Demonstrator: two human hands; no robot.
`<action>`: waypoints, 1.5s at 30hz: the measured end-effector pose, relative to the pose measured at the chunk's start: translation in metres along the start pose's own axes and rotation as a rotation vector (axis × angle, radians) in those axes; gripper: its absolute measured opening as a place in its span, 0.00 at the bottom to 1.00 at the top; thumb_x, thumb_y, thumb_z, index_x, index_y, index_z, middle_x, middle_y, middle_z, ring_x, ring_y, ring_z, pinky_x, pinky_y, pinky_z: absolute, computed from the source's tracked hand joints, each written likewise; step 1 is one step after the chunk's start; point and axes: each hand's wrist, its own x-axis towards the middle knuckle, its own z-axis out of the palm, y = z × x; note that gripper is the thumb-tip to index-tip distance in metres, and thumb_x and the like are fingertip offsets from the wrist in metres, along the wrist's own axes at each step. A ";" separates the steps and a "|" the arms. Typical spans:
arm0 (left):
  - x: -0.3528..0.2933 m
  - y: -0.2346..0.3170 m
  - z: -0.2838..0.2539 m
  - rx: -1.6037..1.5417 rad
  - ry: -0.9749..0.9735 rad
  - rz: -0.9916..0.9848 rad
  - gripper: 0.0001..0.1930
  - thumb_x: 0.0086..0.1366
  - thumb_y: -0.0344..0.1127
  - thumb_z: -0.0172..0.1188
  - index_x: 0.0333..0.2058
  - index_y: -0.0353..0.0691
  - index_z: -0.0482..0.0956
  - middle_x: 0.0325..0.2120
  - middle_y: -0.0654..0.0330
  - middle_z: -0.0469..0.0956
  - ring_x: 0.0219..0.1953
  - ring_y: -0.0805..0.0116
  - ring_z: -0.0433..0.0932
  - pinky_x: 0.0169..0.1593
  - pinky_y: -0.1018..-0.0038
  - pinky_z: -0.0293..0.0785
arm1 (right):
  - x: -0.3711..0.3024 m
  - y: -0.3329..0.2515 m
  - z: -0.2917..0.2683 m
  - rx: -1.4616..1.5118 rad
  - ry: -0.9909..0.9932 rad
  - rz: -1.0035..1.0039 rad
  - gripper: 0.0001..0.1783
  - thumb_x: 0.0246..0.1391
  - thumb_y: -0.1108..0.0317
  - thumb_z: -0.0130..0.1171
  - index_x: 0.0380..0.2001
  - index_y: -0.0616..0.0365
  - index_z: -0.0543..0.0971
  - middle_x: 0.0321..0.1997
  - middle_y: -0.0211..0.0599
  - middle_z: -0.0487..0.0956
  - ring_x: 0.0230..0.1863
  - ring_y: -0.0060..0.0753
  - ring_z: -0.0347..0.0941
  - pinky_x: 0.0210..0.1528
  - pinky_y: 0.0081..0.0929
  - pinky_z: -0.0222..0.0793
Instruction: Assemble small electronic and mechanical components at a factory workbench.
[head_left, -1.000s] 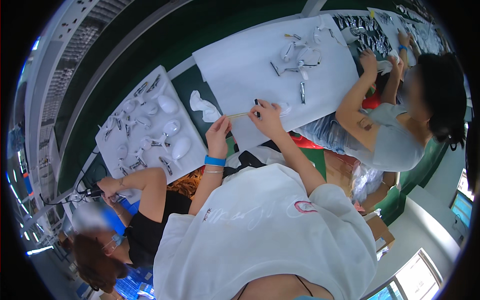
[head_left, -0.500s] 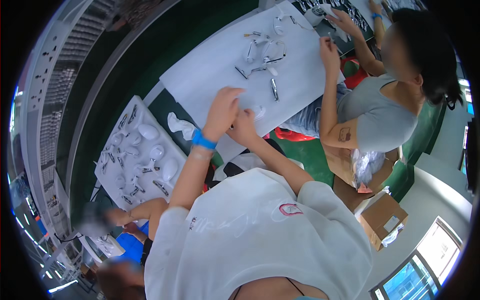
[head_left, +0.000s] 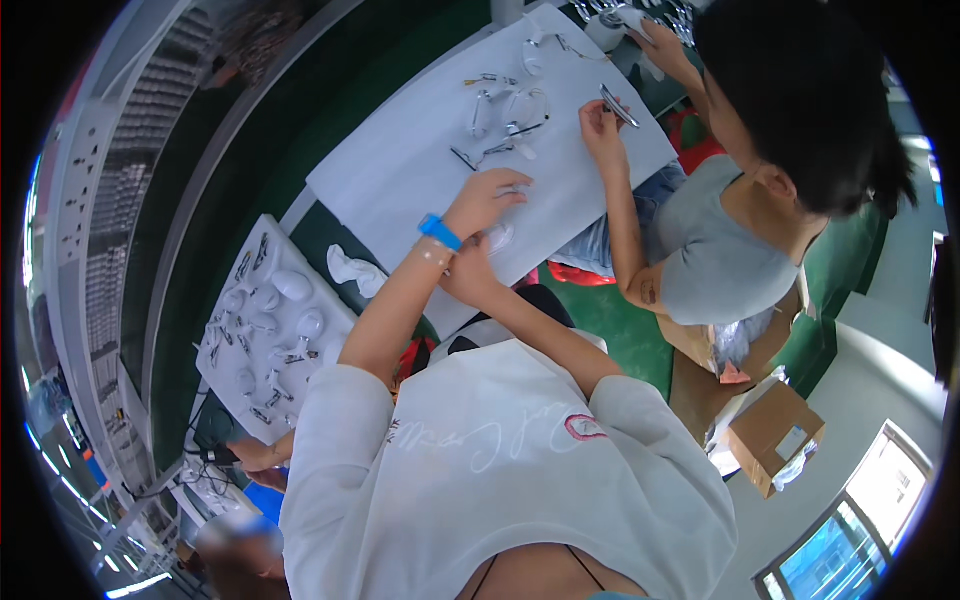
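Note:
My left hand [head_left: 487, 202], with a blue band at the wrist, reaches over the white tabletop [head_left: 390, 150]. Its fingers curl around a slim chrome part [head_left: 512, 189], mostly covered by them. My right hand [head_left: 468, 272] is drawn in close beneath the left wrist, fingers bent inward. What it holds, if anything, is hidden. A clear, whitish piece [head_left: 500, 238] lies on the table just beyond the right hand. Farther up are more chrome and white parts [head_left: 482, 115], some with thin hoses, and a dark-ended chrome piece [head_left: 463, 158].
At the right, a co-worker [head_left: 715, 220] sits at the same table holding a chrome part [head_left: 620, 107]. Left stands a smaller white table [head_left: 225, 375] with several white and chrome parts. A crumpled white cloth [head_left: 355, 270] lies between the tables. Cardboard boxes [head_left: 775, 435] stand on the green floor.
My left hand has moved forward and right, onto the slim chrome part. My right hand has drawn back under the left wrist. The co-worker has leaned in and shifted a hand leftward with a chrome part.

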 end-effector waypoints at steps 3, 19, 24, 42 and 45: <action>-0.047 0.032 -0.027 -0.828 0.360 -0.367 0.12 0.56 0.26 0.51 0.40 0.34 0.70 0.40 0.55 0.71 0.44 0.60 0.70 0.47 0.69 0.68 | 0.006 -0.006 -0.006 0.076 -0.204 0.126 0.13 0.34 0.64 0.57 0.30 0.51 0.74 0.32 0.35 0.73 0.41 0.40 0.64 0.43 0.46 0.48; -0.202 0.069 -0.010 -1.456 1.192 -0.094 0.13 0.59 0.26 0.47 0.44 0.35 0.65 0.45 0.51 0.67 0.51 0.57 0.64 0.53 0.60 0.64 | 0.009 0.000 -0.013 0.018 -0.230 0.080 0.10 0.37 0.57 0.59 0.21 0.50 0.78 0.40 0.44 0.71 0.48 0.39 0.62 0.49 0.42 0.45; -0.210 0.072 0.000 -1.495 1.241 -0.115 0.14 0.58 0.25 0.47 0.45 0.34 0.64 0.45 0.50 0.66 0.50 0.56 0.64 0.53 0.61 0.64 | 0.014 0.003 -0.014 0.079 -0.232 0.102 0.10 0.36 0.56 0.59 0.21 0.49 0.78 0.39 0.41 0.72 0.44 0.36 0.66 0.47 0.38 0.47; -0.225 0.049 0.034 -1.562 1.341 -0.292 0.14 0.61 0.27 0.44 0.46 0.32 0.60 0.44 0.47 0.66 0.48 0.58 0.67 0.54 0.63 0.63 | 0.021 -0.012 -0.014 -0.030 -0.238 0.196 0.16 0.32 0.49 0.62 0.19 0.48 0.78 0.44 0.51 0.69 0.52 0.46 0.59 0.46 0.43 0.46; -0.224 0.048 0.033 -1.591 1.353 -0.290 0.14 0.61 0.27 0.44 0.45 0.32 0.60 0.44 0.47 0.66 0.48 0.57 0.67 0.54 0.62 0.62 | 0.020 -0.016 -0.012 -0.086 -0.207 0.169 0.16 0.30 0.49 0.63 0.18 0.49 0.77 0.49 0.55 0.64 0.56 0.50 0.54 0.47 0.48 0.45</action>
